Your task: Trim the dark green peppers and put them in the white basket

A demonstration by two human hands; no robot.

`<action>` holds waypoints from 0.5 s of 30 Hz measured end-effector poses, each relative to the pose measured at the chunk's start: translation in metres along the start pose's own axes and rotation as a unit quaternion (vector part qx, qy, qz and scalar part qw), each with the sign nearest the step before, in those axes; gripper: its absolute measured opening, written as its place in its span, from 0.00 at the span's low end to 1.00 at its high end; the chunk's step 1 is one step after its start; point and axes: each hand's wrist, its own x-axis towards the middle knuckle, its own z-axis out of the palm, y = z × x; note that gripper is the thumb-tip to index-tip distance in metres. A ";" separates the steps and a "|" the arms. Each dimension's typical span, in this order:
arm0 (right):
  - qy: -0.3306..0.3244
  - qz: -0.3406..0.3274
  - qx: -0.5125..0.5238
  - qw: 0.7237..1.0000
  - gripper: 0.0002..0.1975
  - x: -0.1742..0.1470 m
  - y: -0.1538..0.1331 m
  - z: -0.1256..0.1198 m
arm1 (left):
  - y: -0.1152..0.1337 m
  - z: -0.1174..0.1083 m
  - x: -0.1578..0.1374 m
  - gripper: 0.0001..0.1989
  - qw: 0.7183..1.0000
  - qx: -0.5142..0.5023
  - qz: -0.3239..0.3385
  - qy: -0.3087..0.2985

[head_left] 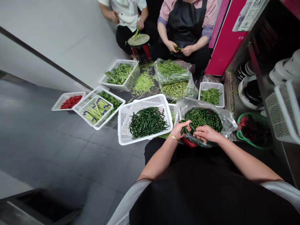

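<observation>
My left hand [180, 129] is closed around several dark green chili peppers [183, 122], above the near left edge of a clear plastic bag [228, 123]. Close beside it, the fingers of my right hand [206, 133] pinch together at a pepper's end; exactly what they grip is too small to make out. Loose green chili peppers [207, 118] with stems fill the open bag just beyond my hands. To the left, a white perforated basket [124, 125] holds a pile of dark green chili peppers [148, 122].
Two people sit opposite, one handling greens, one holding a stalk over a round stool [138, 39]. Between us stand a bag of green stems [173, 73] and a basket of leafy greens [134, 76]. A green basket [243, 137] and metal shelving [278, 122] are at right.
</observation>
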 end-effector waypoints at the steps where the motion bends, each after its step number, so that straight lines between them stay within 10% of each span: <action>1: -0.010 0.026 -0.062 0.998 0.19 -0.001 -0.002 -0.004 | 0.002 0.000 -0.003 0.20 0.999 0.016 0.034 0.000; 8: 0.130 0.127 -0.503 0.845 0.20 0.044 -0.006 -0.034 | 0.031 -0.006 -0.009 0.15 0.987 -0.022 0.143 0.070; 15: 0.087 0.127 -0.506 0.849 0.15 0.094 -0.001 -0.028 | 0.017 -0.016 0.005 0.15 0.997 -0.011 0.053 0.060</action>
